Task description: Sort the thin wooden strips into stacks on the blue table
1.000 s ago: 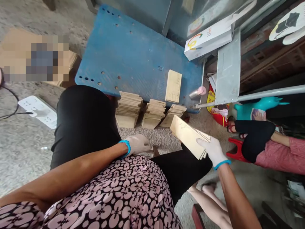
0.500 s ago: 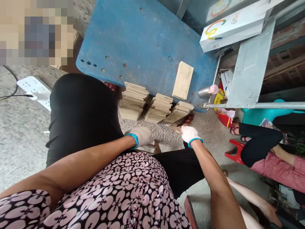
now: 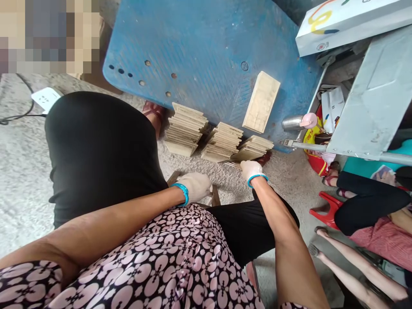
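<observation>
My right hand [image 3: 250, 170], in a white glove with a blue cuff, is closed on a thin bundle of wooden boards [image 3: 234, 164] held low against the right-hand stack [image 3: 254, 148]. Two more stacks of pale boards, a middle one [image 3: 222, 142] and a left one [image 3: 186, 128], lean against the edge of the blue pallet [image 3: 199, 47]. A single thick board block [image 3: 261, 101] lies on the pallet. My left hand [image 3: 196, 186], gloved the same way, rests curled on the wooden stool edge [image 3: 214, 198] between my knees.
A white box [image 3: 350, 21] and a grey metal panel [image 3: 376, 103] stand at the right. A metal bottle with a pink cap [image 3: 296, 122] lies by the pallet. Another person sits at the right on a red stool [image 3: 326, 214]. A power strip [image 3: 45, 98] lies at the left.
My right hand has brought the boards from beside my right knee down and forward to the right-hand stack. My left hand has stayed on the stool edge.
</observation>
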{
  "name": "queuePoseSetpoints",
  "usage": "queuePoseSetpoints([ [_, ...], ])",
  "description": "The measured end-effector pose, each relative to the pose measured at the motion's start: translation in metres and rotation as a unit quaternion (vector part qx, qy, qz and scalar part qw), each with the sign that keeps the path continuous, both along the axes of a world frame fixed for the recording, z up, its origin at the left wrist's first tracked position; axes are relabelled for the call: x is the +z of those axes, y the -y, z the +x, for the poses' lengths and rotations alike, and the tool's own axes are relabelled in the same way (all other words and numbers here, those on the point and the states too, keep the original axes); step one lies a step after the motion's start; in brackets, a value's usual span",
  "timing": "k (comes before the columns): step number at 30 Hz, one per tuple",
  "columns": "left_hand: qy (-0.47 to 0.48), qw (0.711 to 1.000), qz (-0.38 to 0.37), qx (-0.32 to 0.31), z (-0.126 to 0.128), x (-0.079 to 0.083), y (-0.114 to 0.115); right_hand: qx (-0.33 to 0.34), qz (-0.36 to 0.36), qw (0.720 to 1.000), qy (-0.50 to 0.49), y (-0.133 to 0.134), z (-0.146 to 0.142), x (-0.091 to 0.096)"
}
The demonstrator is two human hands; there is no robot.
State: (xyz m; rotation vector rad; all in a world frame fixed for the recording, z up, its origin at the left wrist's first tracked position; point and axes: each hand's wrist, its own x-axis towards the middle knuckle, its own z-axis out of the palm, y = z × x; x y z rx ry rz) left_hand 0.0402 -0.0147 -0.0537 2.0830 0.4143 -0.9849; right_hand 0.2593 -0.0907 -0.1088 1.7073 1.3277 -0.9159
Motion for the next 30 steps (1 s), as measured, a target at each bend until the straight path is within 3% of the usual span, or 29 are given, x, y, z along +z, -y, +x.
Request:
queuePoseSetpoints([
  [7, -0.002, 1.000, -0.022, -0.003, 0.000, -0.001, 0.001, -0.008, 0.029, 0.999, 0.015, 0.003, 0.002, -0.010],
  [12, -0.010, 1.000, -0.020, -0.016, 0.001, 0.001, -0.001, -0.005, 0.077, 0.997, 0.028, -0.003, 0.001, -0.005],
  [19, 0.011, 1.000, -0.001, -0.027, -0.001, -0.007, 0.002, -0.005, 0.122, 0.992, 0.044, -0.004, 0.002, 0.027],
  [26, 0.011, 1.000, 0.007, -0.028, -0.004, -0.018, 0.007, -0.114, 0.130, 0.983, 0.062, 0.014, 0.016, 0.063],
  [30, 0.007, 0.999, 0.012, -0.037, -0.007, -0.024, 0.007, -0.178, 0.171, 0.967, 0.066, 0.014, 0.034, 0.068],
])
